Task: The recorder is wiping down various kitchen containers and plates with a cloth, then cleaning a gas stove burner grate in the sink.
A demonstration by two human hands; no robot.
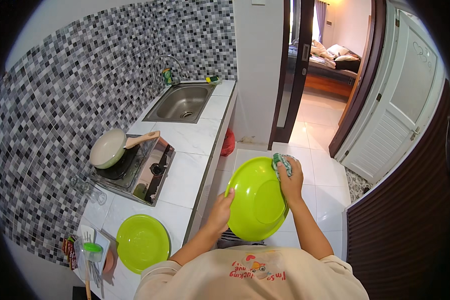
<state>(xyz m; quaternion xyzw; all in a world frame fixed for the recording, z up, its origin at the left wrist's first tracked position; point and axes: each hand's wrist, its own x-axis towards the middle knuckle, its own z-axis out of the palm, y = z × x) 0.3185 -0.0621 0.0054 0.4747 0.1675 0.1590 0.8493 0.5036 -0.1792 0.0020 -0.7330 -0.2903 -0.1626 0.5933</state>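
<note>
I hold a large lime-green plastic basin tilted in front of my body, its inside facing up. My left hand grips the near left rim, thumb over the edge. At the upper right rim, my right hand clasps a green-and-white checked cloth against the basin. A second lime-green round dish lies on the white tiled counter, to the left of my left arm.
A green frying pan rests on a gas stove. Beyond are a metal sink and a sponge. Drinking glasses stand by the wall, near a utensil holder. A red plastic bag is beside the counter.
</note>
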